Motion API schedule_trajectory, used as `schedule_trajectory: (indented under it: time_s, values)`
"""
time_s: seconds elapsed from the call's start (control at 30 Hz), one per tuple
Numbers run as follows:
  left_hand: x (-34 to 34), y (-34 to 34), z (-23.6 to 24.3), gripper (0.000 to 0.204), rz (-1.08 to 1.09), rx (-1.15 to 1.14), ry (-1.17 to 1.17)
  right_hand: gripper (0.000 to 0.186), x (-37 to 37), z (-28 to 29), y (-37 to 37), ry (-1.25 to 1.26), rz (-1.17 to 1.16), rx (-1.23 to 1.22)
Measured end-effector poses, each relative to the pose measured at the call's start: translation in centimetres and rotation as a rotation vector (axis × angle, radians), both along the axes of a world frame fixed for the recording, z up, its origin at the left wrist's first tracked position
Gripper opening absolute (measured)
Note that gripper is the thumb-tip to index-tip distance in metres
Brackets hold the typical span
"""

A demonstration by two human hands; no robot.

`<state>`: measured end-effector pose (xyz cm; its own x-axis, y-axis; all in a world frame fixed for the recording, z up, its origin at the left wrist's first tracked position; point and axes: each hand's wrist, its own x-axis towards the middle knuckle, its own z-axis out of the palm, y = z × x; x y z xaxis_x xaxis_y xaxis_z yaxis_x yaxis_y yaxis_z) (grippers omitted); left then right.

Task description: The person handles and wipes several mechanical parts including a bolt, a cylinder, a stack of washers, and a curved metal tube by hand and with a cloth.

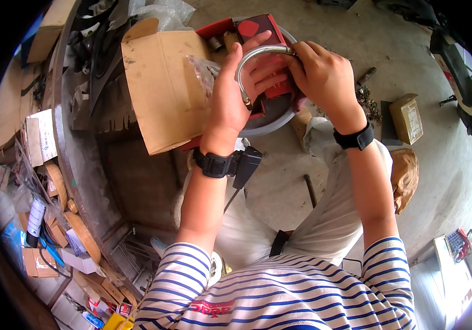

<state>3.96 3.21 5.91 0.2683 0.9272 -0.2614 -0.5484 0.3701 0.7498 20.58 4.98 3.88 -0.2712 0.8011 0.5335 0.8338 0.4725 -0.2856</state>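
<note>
A short braided metal hose (255,51) curves in front of my left palm, with a metal fitting at each end. My right hand (326,80) pinches its upper right end between thumb and fingers. My left hand (233,91) is turned palm up with its fingers stretched out; the lower end of the hose hangs by the base of its thumb. Whether the hose rests on that palm I cannot tell. Behind both hands stands an open red and tan carton (164,88) holding a red box (258,34), cylindrical metal parts (215,44) and a clear plastic bag (203,70).
The carton sits over a grey round rim (271,127). Small metal parts (372,105) lie scattered on the floor, near a small cardboard box (409,122) and brown paper (405,176). A cluttered shelf (62,137) runs along the left. A dark rod (310,190) lies between my legs.
</note>
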Motion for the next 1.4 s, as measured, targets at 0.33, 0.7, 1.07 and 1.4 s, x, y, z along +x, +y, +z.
schedule_trajectory:
  time_s: [0.33, 0.7, 1.07, 1.4]
  values:
    - [-0.1, 0.3, 0.0, 0.050, 0.000, -0.042, -0.187, 0.025, -1.8, -0.5, -1.1, -0.034, 0.075, -0.033]
    - [-0.8, 1.1, -1.0, 0.044, 0.111, -0.042, -0.365, 0.039, -3.4, 0.2, -2.5, 0.096, 0.143, -0.148]
    - [-2.2, 1.1, -0.4, 0.044, 0.212, -0.103, -0.215, 0.042, -3.0, 0.0, -2.5, 0.127, 0.015, -0.227]
    - [-2.4, 1.2, -0.1, 0.046, 0.192, -0.118, -0.160, 0.040, -3.9, -1.7, -2.5, -0.010, 0.038, -0.198]
